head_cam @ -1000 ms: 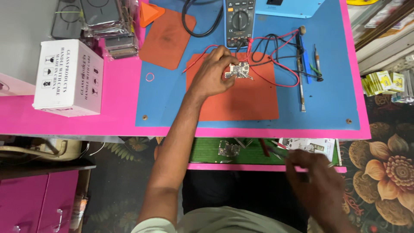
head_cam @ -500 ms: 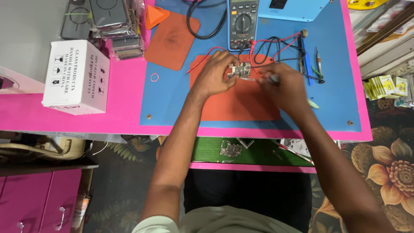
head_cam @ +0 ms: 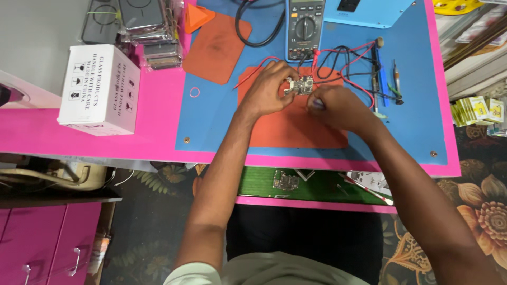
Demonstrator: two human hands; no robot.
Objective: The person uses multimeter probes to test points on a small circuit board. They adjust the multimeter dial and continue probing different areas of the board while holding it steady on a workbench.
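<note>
On orange mat (head_cam: 296, 132): two hands, left (head_cam: 268, 87), right (head_cam: 338, 108), gripping one circuit board (head_cam: 299, 85).

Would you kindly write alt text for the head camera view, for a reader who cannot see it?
Seen from above, a person's left hand holds a small circuit board on an orange mat while the right hand works beside it. A multimeter with red and black leads sits behind, and a white box stands at left.

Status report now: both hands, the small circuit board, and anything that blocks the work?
Left hand grips small circuit board over orange mat. Right hand closed beside the board, contents unclear. Red and black probe leads lie close behind; nothing blocking.
</note>
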